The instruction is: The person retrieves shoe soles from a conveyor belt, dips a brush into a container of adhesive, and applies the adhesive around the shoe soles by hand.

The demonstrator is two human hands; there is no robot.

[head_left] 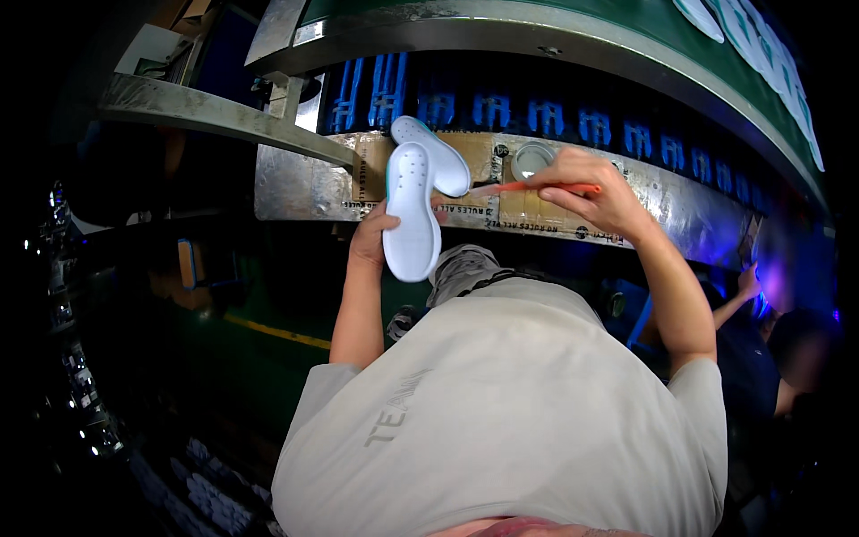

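Note:
My left hand (369, 234) is closed on the side of a white shoe insole (412, 242), its thumb on the top face. This insole has small dark dots at its far end and a thin green edge. A second white insole (445, 166) is just behind, partly covered by the first; whether it also touches my left hand cannot be made out. My right hand (595, 192) pinches a thin brush with an orange handle (517, 186). Its pale tip points left, close to the second insole. Beside my right fingers stands a small round clear container (534, 159), partly hidden by the hand.
Brown cardboard and printed tape cover part of the metal bench ledge (295, 190). Blue brackets (546, 116) line up behind it. A green conveyor belt with a metal rim (501, 34) runs beyond, with white soles (761, 54) at far right. Another person's hand (749, 282) is at right.

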